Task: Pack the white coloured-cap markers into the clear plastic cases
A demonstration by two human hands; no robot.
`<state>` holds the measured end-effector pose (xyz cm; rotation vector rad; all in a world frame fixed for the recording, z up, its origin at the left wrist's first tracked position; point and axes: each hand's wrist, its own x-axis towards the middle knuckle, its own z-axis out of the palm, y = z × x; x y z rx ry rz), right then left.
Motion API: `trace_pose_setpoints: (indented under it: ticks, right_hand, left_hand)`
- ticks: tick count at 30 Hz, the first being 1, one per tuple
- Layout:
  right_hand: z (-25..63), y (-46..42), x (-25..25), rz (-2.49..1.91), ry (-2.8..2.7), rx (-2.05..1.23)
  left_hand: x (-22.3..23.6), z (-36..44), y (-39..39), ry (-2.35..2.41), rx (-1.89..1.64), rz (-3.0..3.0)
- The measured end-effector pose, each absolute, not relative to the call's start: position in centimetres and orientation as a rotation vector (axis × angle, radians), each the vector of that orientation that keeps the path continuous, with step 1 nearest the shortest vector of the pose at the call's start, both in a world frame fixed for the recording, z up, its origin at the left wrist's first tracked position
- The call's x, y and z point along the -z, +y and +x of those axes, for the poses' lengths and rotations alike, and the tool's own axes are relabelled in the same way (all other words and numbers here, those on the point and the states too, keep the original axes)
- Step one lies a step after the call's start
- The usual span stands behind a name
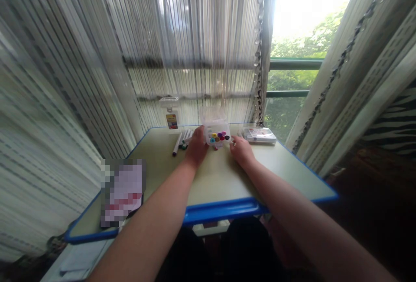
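A clear plastic marker case [211,129] is tilted towards me above the table, its see-through lid raised at the back. Inside it several marker pens [219,137] show their coloured ends: yellow, blue, purple, red and black among them. My left hand [196,145] is closed on the case's left side. At its lower right edge, the fingers of my right hand [242,150] are curled against the case; their exact hold is small in view. Loose white markers [177,144] with dark ends lie just left of my left hand, partly hidden by it.
A clear plastic container with a label [171,119] stands at the back left. Another flat clear case [260,135] lies at the back right. A blurred-out flat item [125,191] rests at the left edge. Blue trim [224,209] borders the table; curtains [195,35] hang behind.
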<state>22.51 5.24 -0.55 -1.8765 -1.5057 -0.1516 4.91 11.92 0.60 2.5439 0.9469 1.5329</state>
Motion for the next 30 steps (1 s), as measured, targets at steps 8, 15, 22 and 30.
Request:
trace_pose_setpoints:
  ticks: [8,15,22,30]
  right_hand:
    - [24.1,4.3,-1.3,-1.406,-1.215,0.465]
    - [23.0,1.8,-3.2,-1.081,-1.194,0.687]
    - [21.3,-0.6,-4.5,-0.881,-1.210,0.909]
    - [21.3,-0.7,-4.1,-0.813,-1.129,0.837]
  left_hand:
    - [-0.4,4.8,12.0,0.940,-1.533,2.582]
    - [-0.2,4.6,12.5,0.960,-1.569,2.563]
    - [-0.2,4.4,12.2,0.981,-1.537,2.567]
    - [0.1,4.6,12.7,0.994,-1.618,2.522]
